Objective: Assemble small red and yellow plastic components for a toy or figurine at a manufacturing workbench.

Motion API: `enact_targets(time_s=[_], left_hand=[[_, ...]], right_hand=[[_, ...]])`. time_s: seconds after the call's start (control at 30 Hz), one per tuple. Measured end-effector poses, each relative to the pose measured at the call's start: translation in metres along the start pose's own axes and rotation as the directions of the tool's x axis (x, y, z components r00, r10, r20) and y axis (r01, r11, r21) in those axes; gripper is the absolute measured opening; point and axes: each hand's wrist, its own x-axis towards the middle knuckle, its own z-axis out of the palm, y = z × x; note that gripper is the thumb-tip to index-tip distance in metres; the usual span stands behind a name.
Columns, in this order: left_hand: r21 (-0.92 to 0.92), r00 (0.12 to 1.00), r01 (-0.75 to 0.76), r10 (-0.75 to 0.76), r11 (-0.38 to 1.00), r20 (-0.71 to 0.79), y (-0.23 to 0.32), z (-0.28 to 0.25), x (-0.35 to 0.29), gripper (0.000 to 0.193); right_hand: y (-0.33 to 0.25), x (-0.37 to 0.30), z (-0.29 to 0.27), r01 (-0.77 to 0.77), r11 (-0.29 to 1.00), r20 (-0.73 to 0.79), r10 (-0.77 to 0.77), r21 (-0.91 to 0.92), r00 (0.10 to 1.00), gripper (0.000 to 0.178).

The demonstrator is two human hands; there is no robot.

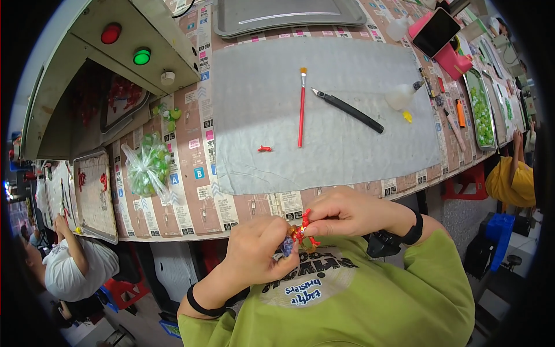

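Close to my chest, my left hand [259,247] and my right hand [350,213] meet over a small red figurine [298,233] with gold and blue-purple parts. The fingers of my left hand close round its blue-purple end. With thumb and forefinger, my right hand pinches the red limbs. Much of the figurine is covered by my fingers. On the grey cloth [248,81] beyond lie a small red piece [264,149], a red-handled paintbrush [302,110] with its bristles pointing away, and a black craft knife [350,111] lying diagonally.
At left are a machine housing [167,43], a bag of green pieces [149,168] and a tray [92,199] with red pieces. A metal tray [289,26] lies at the back. To the right are a translucent bottle [400,98], a phone [437,33] and a tray of green pieces [480,113]. Co-workers sit on both sides.
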Motion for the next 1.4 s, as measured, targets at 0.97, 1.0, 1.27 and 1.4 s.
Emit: enact_targets(time_s=[0.97,1.0,1.27,1.4], left_hand=[[0.001,0.973,-0.231,0.231,0.973,0.003,-0.009,-0.002,0.006,0.018],[-0.085,0.969,-0.245,0.246,0.966,0.005,-0.011,-0.002,0.006,0.018],[-0.562,0.964,-0.211,0.266,0.800,0.016,-0.015,0.012,-0.002,0.016],[-0.688,0.980,-0.151,0.199,0.709,-0.010,-0.017,0.019,-0.010,0.014]], right_hand=[[-0.002,0.003,-0.001,0.264,0.958,0.063,-0.258,-0.110,0.964,0.023],[-0.001,0.004,-0.001,0.313,0.945,0.084,-0.306,-0.097,0.948,0.023],[-0.015,0.003,0.002,0.196,0.958,0.245,-0.245,0.207,0.938,0.024],[-0.008,0.009,0.008,0.218,0.923,0.270,-0.308,0.317,0.912,0.024]])
